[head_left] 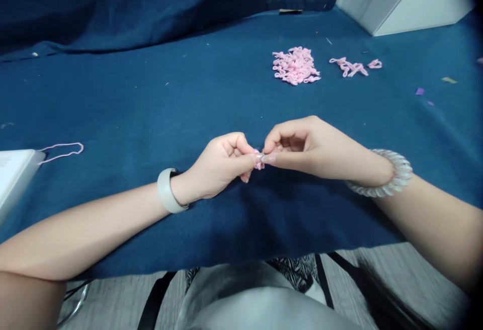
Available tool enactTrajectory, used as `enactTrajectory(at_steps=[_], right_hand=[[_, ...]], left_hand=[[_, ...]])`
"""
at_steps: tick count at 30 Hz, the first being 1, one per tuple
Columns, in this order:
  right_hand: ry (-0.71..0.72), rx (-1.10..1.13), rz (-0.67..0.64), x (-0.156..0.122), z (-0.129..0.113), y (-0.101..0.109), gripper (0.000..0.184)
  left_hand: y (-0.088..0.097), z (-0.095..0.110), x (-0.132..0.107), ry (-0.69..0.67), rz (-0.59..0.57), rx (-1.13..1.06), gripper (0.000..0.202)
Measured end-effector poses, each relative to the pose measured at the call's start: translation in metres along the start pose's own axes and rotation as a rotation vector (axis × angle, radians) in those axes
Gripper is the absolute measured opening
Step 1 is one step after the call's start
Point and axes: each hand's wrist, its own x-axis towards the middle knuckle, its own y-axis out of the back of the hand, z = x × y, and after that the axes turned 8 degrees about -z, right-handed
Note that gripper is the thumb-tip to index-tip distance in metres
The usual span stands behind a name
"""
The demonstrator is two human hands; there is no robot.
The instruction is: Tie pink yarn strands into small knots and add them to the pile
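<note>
A grey top [260, 305] lies nearest, just below the blue-clothed desk [151, 103]. The left hand [215, 166] and right hand [302, 149] are both closed in a tight pinch, their fingertips meeting on a small pink piece [258, 164]. Ahead lies a pile of pink loops [295, 66]; a pink string [62, 152] lies off left. No writing is legible.

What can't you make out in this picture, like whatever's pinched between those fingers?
Head view:
- The small pink piece: mostly hidden by the left hand and right hand, so its shape is unclear.
- The white object: cut off by the left edge; its print is too small to read.
- The pile of pink loops: too small and tangled to count.
</note>
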Motion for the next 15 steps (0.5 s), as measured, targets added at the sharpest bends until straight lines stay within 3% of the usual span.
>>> enactTrajectory(at_steps=[7,15], right_hand=[[-0.084,-0.099,-0.133,-0.001,-0.001,0.004,0.023],[-0.010,-0.190,-0.259,0.000,0.001,0.008,0.024]], left_hand=[[0.003,0.005,0.001,0.162,-0.059,0.139,0.019],[-0.001,0.015,0.002,0.349,-0.065,0.194,0.017]])
